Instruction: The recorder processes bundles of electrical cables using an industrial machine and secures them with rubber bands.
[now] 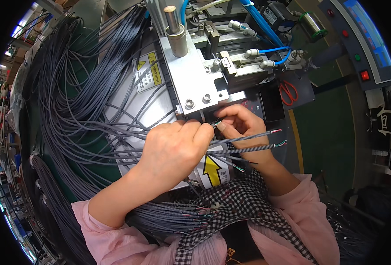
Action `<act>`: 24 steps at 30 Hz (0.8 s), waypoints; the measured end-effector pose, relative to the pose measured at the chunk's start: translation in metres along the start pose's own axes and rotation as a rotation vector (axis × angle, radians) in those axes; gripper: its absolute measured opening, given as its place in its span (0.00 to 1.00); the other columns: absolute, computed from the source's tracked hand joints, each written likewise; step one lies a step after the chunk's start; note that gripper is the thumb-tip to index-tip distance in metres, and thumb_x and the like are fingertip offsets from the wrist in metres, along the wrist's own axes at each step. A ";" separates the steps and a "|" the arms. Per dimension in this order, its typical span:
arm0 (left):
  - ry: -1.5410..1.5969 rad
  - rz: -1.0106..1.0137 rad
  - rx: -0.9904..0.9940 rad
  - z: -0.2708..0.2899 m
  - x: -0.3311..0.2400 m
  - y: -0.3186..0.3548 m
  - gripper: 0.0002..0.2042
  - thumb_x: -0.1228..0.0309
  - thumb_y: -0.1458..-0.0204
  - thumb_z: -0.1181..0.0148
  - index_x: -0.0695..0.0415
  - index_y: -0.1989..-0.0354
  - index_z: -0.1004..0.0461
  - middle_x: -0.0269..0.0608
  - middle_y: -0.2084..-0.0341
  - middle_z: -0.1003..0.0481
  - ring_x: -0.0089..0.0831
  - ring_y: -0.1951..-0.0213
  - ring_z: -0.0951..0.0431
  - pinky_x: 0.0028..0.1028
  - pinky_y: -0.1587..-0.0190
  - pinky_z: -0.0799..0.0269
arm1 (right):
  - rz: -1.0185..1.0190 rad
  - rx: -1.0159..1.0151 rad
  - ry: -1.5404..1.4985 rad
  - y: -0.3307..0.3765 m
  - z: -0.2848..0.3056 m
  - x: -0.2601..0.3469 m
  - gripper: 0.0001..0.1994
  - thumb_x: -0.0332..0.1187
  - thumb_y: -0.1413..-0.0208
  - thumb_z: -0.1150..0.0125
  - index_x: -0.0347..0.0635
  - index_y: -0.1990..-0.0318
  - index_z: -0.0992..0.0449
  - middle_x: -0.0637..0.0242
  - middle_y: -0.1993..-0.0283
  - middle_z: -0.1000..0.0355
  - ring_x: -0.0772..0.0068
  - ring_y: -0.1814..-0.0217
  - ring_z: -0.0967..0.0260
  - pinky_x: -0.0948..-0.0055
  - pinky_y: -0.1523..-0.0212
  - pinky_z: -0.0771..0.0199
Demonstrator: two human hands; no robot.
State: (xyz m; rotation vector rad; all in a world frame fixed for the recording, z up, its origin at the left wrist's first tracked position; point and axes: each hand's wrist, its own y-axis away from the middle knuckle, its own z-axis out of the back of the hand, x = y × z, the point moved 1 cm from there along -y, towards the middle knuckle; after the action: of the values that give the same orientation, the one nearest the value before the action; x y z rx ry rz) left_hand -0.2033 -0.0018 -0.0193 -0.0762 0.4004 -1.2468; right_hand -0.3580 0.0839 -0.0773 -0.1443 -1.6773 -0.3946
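My left hand [174, 143] is closed in a fist round a grey cable, most of which it hides. From that fist stick out short thin wires [217, 123], and the thumb and forefinger of my right hand [244, 126] pinch at them. Both hands meet just below the metal block [195, 77] of a bench machine. Beneath them, several more grey ribbed cables [257, 149] point right, their stripped ends showing red, white and green wires. One of these cables crosses in front of my right hand.
A large bundle of grey cables [58, 84] hangs over the left side. More cable ends [177, 216] lie by my lap. Blue air hoses [270, 33] run to the machine's cylinders. At the right are red-handled scissors [289, 93], a solder spool [313, 25] and a control panel [358, 44].
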 end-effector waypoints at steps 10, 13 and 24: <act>-0.016 -0.017 -0.025 0.000 0.000 0.000 0.08 0.76 0.63 0.41 0.55 0.74 0.33 0.35 0.82 0.33 0.32 0.80 0.30 0.30 0.78 0.36 | -0.139 0.022 -0.104 -0.007 0.005 0.003 0.05 0.26 0.45 0.41 0.33 0.63 0.28 0.74 0.72 0.30 0.90 0.74 0.37 0.88 0.75 0.38; -0.021 -0.023 -0.024 -0.002 0.001 0.001 0.07 0.76 0.62 0.41 0.55 0.75 0.33 0.35 0.83 0.33 0.32 0.81 0.30 0.30 0.79 0.36 | -0.179 0.050 -0.042 -0.008 0.007 0.000 0.05 0.26 0.44 0.42 0.34 0.64 0.28 0.75 0.74 0.31 0.90 0.76 0.38 0.88 0.77 0.40; -0.006 -0.040 -0.065 -0.007 0.004 0.001 0.07 0.75 0.62 0.41 0.54 0.74 0.33 0.34 0.82 0.33 0.32 0.81 0.30 0.30 0.79 0.36 | -0.270 0.072 0.007 -0.008 0.005 0.007 0.04 0.26 0.44 0.43 0.35 0.64 0.28 0.76 0.76 0.32 0.91 0.77 0.40 0.87 0.79 0.43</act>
State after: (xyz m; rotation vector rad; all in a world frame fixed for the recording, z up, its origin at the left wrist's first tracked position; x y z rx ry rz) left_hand -0.2037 -0.0041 -0.0266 -0.1442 0.4356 -1.2731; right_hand -0.3662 0.0776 -0.0722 0.1381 -1.7064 -0.5344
